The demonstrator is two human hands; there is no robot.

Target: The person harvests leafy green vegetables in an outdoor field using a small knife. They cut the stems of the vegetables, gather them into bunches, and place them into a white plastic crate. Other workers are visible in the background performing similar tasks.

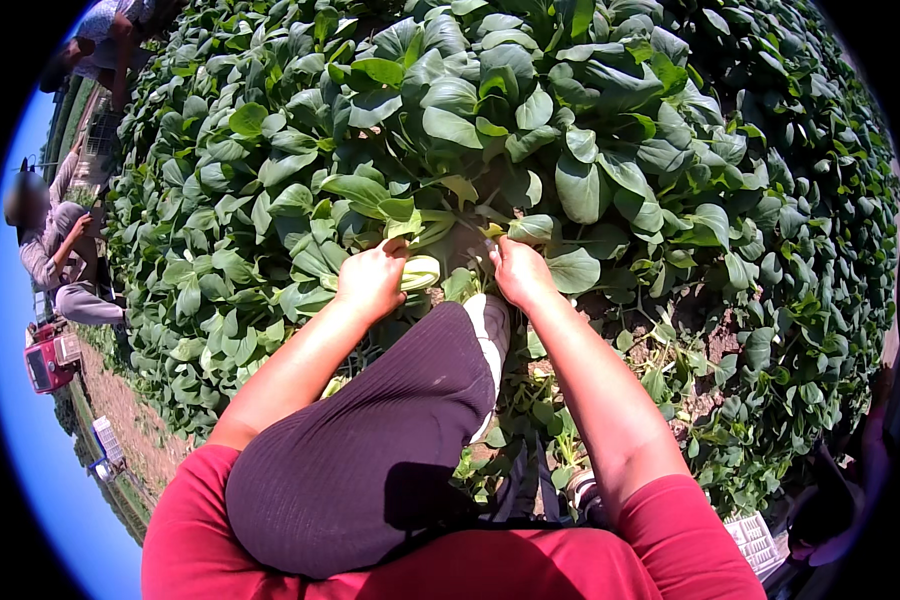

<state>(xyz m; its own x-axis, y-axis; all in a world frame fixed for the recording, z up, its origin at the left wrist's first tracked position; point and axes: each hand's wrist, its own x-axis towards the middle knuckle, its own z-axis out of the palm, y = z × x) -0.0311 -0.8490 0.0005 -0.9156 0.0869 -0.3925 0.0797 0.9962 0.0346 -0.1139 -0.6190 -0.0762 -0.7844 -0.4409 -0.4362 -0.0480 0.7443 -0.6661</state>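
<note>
My left hand (373, 279) is closed around leafy bok choy, whose pale stem base (420, 273) sticks out to the right of my fingers. Just above it, another bok choy head with light green stems (436, 227) leans over the soil. My right hand (523, 271) is low among the plants, its fingers curled around a small pale object (490, 244) too hidden to identify. A yellowed leaf (493, 230) lies by those fingertips. Between my hands is a patch of bare soil (465, 244).
Dense bok choy (450, 97) spreads ahead and to both sides. My shoe (489, 330) is planted just below my hands. A person crouches (67, 240) at the left edge; others are at the rim. A white plastic crate (754, 541) stands lower right, a red vehicle (49, 360) far left.
</note>
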